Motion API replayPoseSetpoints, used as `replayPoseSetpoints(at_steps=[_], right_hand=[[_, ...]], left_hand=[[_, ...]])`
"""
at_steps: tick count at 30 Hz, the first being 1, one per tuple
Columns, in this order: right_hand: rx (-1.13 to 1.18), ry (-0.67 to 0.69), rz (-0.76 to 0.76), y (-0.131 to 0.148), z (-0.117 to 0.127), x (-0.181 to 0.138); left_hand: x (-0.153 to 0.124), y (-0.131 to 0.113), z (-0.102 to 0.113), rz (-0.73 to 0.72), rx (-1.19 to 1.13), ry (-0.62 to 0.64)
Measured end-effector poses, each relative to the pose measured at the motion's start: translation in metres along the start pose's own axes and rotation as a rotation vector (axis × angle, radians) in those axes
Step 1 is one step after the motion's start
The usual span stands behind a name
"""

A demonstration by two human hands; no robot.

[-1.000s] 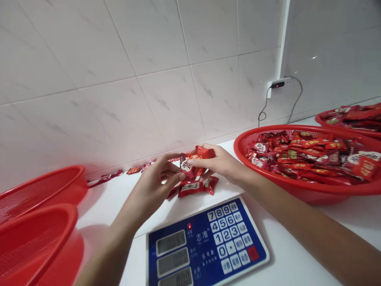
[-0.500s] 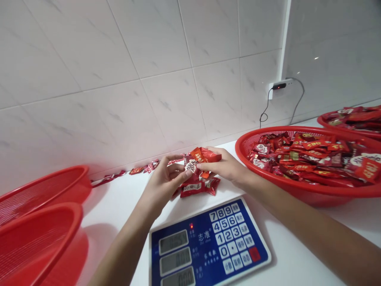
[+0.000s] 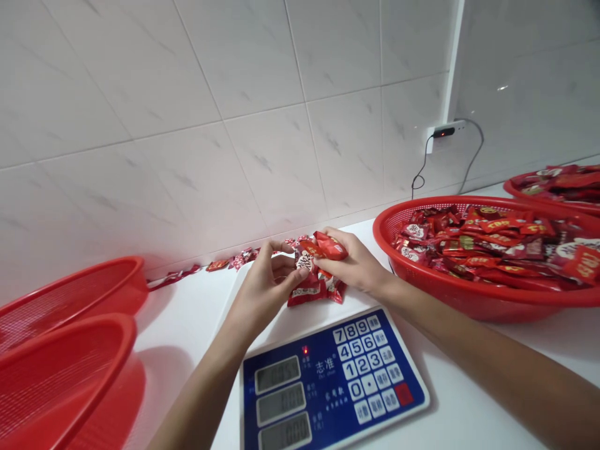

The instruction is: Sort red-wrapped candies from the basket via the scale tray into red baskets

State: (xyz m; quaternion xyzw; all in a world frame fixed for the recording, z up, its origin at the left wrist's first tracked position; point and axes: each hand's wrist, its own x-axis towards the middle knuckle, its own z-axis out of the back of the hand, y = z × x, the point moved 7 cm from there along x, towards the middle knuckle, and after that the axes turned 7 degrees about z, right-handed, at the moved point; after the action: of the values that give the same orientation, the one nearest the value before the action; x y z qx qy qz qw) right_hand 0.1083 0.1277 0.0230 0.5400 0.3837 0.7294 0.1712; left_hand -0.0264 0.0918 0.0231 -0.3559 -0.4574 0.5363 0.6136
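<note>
Both my hands meet over the white platform of a digital scale [image 3: 328, 381] with a blue keypad panel. My left hand [image 3: 267, 290] pinches a red candy packet with a white patch [image 3: 305, 261] between thumb and fingers. My right hand [image 3: 359, 265] is closed on a red-orange candy packet [image 3: 329, 245] just right of it. Under the hands a small pile of red packets [image 3: 315, 289] lies on the scale platform. A big red basket [image 3: 473, 294] heaped with red packets stands right of my right hand.
Two empty red mesh baskets [image 3: 60, 369] sit at the left. Loose red packets [image 3: 225, 261] lie along the foot of the tiled wall. Another red basket of packets [image 3: 553, 184] is at the far right. A plug and cable [image 3: 440, 134] hang on the wall.
Both hands have stayed together over the pile and sunk slightly closer to it; the right hand's orange packet has tipped down. The view has shifted a little left.
</note>
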Motion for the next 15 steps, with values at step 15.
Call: replayPoseSetpoints(at_steps=[15], right_hand=[[0.152, 0.004, -0.398, -0.017, 0.015, -0.003]], left_hand=[[-0.004, -0.013, 0.028, -0.034, -0.023, -0.072]])
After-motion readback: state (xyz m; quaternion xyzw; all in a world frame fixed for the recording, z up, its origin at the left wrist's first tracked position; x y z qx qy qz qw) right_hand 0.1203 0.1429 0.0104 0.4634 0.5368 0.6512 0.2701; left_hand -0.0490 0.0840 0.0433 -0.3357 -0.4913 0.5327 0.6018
